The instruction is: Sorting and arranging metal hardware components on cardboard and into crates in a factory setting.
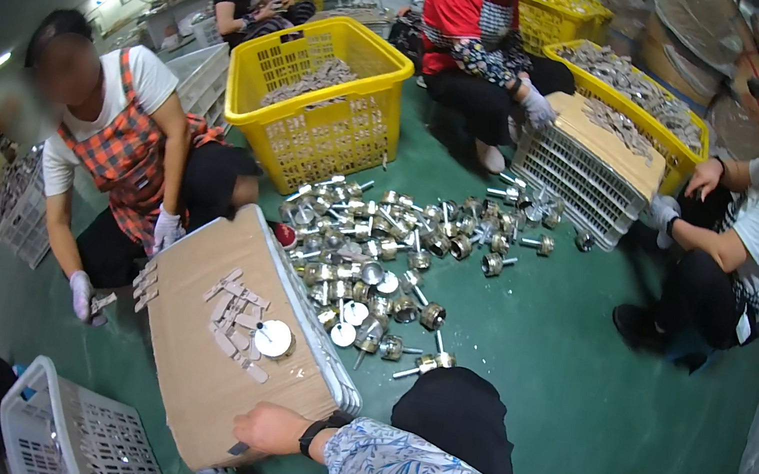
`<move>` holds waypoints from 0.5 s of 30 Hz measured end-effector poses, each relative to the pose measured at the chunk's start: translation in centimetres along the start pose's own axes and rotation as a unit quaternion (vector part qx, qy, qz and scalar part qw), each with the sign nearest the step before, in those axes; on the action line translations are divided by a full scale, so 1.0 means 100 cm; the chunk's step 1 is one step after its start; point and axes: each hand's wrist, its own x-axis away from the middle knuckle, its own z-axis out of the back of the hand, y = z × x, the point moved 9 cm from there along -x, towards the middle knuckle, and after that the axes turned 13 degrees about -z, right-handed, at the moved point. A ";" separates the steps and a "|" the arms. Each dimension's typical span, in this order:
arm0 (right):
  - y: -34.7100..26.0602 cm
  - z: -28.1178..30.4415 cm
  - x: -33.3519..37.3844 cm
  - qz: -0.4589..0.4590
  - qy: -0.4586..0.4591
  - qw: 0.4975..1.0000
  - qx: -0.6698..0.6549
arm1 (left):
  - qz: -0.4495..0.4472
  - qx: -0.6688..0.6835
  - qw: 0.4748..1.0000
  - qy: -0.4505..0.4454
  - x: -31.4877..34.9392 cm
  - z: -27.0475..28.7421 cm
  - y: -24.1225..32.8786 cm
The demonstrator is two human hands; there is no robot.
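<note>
My right hand (272, 429) reaches in from the lower right, in a floral sleeve with a black wristband. Its fingers are curled together at the near edge of a cardboard sheet (176, 354) that covers an upturned crate. A small dark flat piece (239, 448) shows just below the fingertips; whether they grip it is hard to make out. Farther up the cardboard lie several small pale flat strips (230, 304), loosely spread. Among them stands a round white-topped part (273, 338) with a dark stem. My left hand is out of view.
Many metal cup-shaped parts with rods (389, 239) are heaped on the green floor (559, 370). A yellow basket (319, 120) and a white basket (90, 440) stand nearby. Co-workers crouch around; one at left holds strips in a gloved hand (83, 296).
</note>
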 end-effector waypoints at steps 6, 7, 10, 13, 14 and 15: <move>-0.003 0.010 -0.004 0.007 -0.001 1.000 -0.015 | 0.018 0.061 0.997 0.045 0.020 -0.048 -0.032; -0.001 0.013 -0.003 0.004 0.002 1.000 -0.024 | 0.007 0.048 0.996 0.073 0.020 -0.045 -0.031; -0.001 0.018 -0.004 -0.001 -0.004 0.999 -0.039 | 0.046 0.127 0.987 0.090 0.022 -0.052 -0.041; -0.009 0.016 -0.008 -0.003 -0.027 0.999 -0.039 | 0.222 0.523 0.797 0.207 0.049 -0.143 -0.099; -0.011 0.015 -0.009 -0.009 -0.040 0.999 -0.028 | 0.282 0.680 0.628 0.253 0.061 -0.186 -0.113; -0.015 0.015 -0.010 0.001 -0.045 0.999 -0.030 | 0.322 0.798 0.422 0.286 0.072 -0.228 -0.116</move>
